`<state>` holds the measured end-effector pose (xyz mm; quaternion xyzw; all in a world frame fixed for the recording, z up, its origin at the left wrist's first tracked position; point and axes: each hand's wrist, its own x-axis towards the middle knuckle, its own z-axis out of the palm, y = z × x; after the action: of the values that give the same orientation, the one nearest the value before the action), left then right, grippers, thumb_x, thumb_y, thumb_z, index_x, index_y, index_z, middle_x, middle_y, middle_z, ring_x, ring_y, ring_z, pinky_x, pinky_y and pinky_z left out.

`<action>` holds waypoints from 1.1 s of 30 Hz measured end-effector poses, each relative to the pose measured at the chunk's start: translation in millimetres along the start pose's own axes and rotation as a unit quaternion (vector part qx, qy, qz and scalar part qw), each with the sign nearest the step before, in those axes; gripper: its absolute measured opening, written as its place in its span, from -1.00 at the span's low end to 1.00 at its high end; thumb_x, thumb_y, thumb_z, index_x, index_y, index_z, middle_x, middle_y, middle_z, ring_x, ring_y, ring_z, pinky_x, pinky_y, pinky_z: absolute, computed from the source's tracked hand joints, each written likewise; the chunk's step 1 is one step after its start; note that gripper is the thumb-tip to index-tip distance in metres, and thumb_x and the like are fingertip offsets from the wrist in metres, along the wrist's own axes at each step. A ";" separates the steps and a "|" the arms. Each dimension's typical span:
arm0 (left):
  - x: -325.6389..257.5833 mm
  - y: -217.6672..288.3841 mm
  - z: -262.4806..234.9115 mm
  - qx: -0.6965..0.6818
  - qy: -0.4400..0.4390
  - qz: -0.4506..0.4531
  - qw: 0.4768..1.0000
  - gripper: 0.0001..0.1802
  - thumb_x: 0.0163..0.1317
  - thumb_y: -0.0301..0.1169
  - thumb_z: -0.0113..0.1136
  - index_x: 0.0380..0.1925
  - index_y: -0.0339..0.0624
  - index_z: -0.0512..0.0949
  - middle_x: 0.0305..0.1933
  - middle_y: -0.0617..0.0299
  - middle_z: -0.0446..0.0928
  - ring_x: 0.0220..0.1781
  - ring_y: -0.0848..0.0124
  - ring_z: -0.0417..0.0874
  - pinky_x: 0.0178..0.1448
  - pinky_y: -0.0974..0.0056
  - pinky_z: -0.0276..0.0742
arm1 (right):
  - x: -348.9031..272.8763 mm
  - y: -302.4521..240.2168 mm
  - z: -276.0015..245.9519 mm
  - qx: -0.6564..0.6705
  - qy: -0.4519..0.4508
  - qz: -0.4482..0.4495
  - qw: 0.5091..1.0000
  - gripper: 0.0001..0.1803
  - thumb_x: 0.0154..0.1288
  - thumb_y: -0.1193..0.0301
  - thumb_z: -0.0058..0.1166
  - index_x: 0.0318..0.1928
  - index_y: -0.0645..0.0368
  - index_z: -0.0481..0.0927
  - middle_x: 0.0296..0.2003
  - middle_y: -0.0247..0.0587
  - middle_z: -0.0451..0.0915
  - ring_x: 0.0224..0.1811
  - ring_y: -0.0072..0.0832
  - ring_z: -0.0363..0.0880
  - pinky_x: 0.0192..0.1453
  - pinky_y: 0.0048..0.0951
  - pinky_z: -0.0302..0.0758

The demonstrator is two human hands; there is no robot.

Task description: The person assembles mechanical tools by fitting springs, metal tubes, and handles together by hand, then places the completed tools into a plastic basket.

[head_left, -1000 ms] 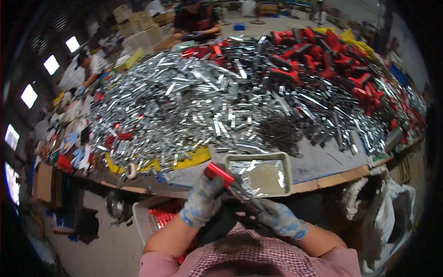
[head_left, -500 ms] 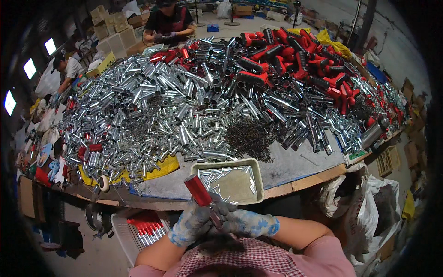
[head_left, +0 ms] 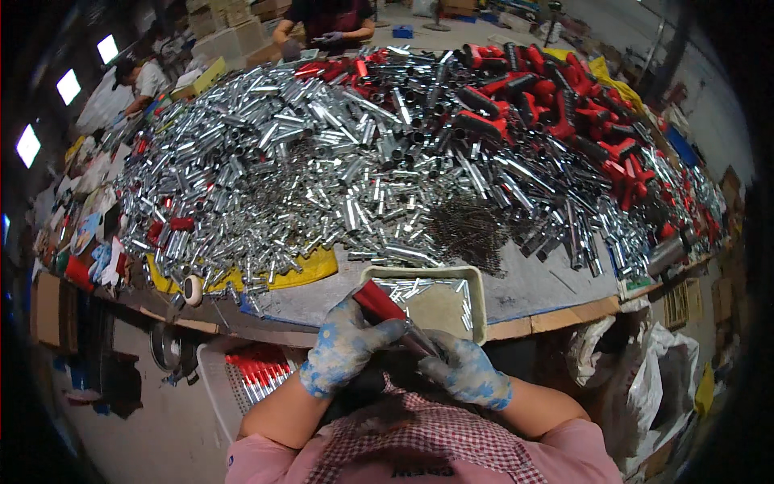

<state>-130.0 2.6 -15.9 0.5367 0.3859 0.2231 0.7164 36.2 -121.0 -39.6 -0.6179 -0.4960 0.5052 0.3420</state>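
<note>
This looks like a workshop or small factory floor for assembling hardware: a broad table is heaped with loose metal tubes, dark coil springs and red-and-black handles. Other people sit around it, the nearest hands wear stained work gloves, and stacked boxes and white sacks crowd the edges.

We find the far co-worker cut off by the top edge, the tray partly hidden behind the left hand and red tube.
</note>
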 end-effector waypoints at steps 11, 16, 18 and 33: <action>-17.5 -26.2 33.1 0.062 0.052 0.160 0.984 -0.29 -0.09 -0.37 0.33 0.13 -0.35 0.35 -0.18 0.19 0.55 -0.15 0.37 0.58 0.04 0.28 0.50 | -38.9 1.9 2.3 0.058 0.041 -0.030 0.997 -0.50 0.29 0.32 0.12 0.20 0.24 0.43 -0.06 0.01 0.61 -0.05 -0.35 0.61 0.06 -0.34 0.49; -20.0 -43.9 39.5 -0.068 -0.024 0.150 0.986 -0.34 -0.01 -0.32 0.35 0.12 -0.28 0.36 -0.18 0.10 0.58 -0.11 0.20 0.63 0.10 0.16 0.53 | -41.5 14.1 12.6 0.033 0.087 -0.086 0.992 -0.53 0.31 0.31 0.10 0.20 0.21 0.46 -0.20 -0.11 0.60 -0.21 -0.48 0.56 -0.10 -0.39 0.50; -18.7 -49.1 43.9 -0.247 -0.162 0.069 0.953 -0.33 0.04 -0.22 0.41 0.10 -0.21 0.34 -0.14 -0.02 0.60 -0.05 0.04 0.65 0.13 0.00 0.55 | -34.1 31.7 27.0 0.328 0.031 -0.082 0.940 -0.61 0.35 0.28 0.08 0.11 0.22 0.52 -0.31 -0.25 0.55 -0.30 -0.59 0.47 -0.22 -0.48 0.46; -6.2 -38.5 43.2 -0.143 -0.188 -0.169 0.957 -0.63 0.15 -0.38 0.25 -0.10 -0.25 0.39 -0.40 0.19 0.48 -0.36 0.38 0.55 -0.24 0.33 0.51 | 55.6 55.6 -227.0 -0.541 0.295 -0.131 0.777 -0.68 -0.02 0.32 0.20 -0.16 -0.09 0.67 0.05 -0.16 0.52 0.24 -0.07 0.35 0.34 -0.07 0.24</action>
<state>-103.1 -40.2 -44.7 0.3877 0.2934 0.0473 0.8726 269.7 -65.1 -48.8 -0.7489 -0.6387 -0.1026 0.1440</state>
